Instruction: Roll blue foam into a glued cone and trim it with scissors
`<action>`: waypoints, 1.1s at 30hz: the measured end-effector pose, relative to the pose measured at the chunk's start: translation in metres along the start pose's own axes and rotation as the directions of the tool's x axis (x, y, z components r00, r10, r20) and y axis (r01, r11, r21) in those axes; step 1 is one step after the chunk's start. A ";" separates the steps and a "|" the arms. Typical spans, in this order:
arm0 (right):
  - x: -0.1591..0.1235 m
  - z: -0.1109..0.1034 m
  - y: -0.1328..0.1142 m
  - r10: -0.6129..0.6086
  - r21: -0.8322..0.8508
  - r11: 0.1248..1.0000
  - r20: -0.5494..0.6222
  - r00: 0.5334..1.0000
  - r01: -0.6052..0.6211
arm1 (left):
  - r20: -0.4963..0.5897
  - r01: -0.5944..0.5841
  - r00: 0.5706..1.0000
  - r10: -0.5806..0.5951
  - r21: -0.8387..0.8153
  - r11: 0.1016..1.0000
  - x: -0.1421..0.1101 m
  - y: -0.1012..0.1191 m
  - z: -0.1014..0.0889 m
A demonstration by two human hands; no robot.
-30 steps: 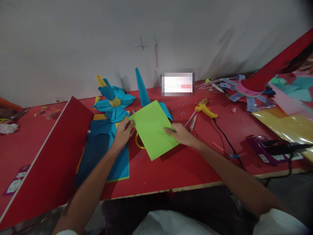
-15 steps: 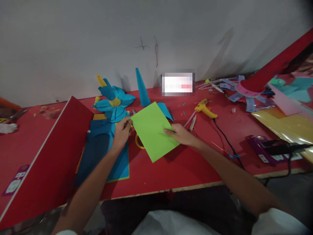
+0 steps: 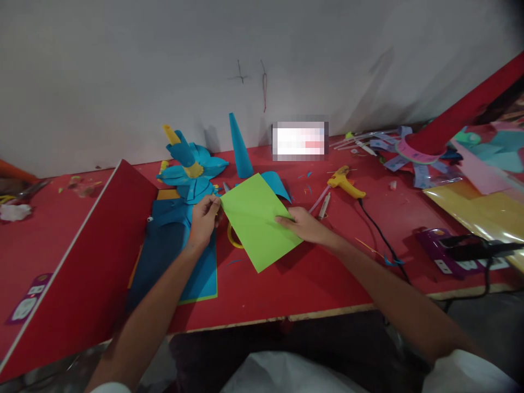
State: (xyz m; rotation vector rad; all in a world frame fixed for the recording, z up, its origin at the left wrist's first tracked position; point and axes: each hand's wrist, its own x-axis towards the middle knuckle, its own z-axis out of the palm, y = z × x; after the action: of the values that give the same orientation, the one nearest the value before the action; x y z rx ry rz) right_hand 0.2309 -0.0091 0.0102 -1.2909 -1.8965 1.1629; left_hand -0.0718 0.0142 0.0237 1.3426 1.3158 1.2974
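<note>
A bright green sheet of paper (image 3: 257,229) is held up above the red table, turned so that its corners point up and down. My left hand (image 3: 204,218) pinches its left corner between thumb and fingers. On the right edge, my right hand (image 3: 305,224) grips the sheet with the thumb on top and the fingers underneath. Behind the paper, a yellow scissors handle (image 3: 234,237) and a curled blue paper piece (image 3: 277,184) show in part. Blue sheets with a cut-out curve (image 3: 200,278) lie under my left forearm.
A blue paper flower (image 3: 192,169) and a blue paper cone (image 3: 240,150) stand at the back. The yellow glue gun (image 3: 346,183) lies right, its cord running to a purple power strip (image 3: 438,251). A red upright divider (image 3: 85,278) bounds the left; a cutter (image 3: 325,206) lies near my right hand.
Both hands keep the same hold on the green sheet, which has hardly moved. The whole view has shifted very slightly.
</note>
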 end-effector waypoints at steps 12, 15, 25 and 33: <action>-0.002 0.002 -0.004 0.067 0.202 0.977 0.026 0.997 -0.071 | 0.053 -0.065 0.997 0.063 0.041 0.997 -0.002 -0.002 0.000; -0.002 0.001 -0.004 0.085 0.220 0.972 0.020 0.996 -0.087 | 0.043 -0.102 0.994 0.099 0.078 0.992 -0.002 0.000 0.001; -0.002 0.001 -0.008 0.089 0.303 0.950 -0.022 0.996 -0.079 | 0.228 -0.168 0.969 0.098 0.315 0.934 -0.009 -0.004 0.003; -0.001 0.001 -0.009 0.026 0.229 0.973 -0.185 0.982 0.018 | 0.474 -0.313 0.874 0.103 0.389 0.866 -0.015 0.010 0.006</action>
State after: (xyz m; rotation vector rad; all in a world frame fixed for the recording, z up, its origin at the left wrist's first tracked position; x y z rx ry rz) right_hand 0.2270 -0.0117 0.0178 -1.2302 -1.5751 1.1795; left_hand -0.0632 -0.0009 0.0309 2.0270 1.2056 0.7567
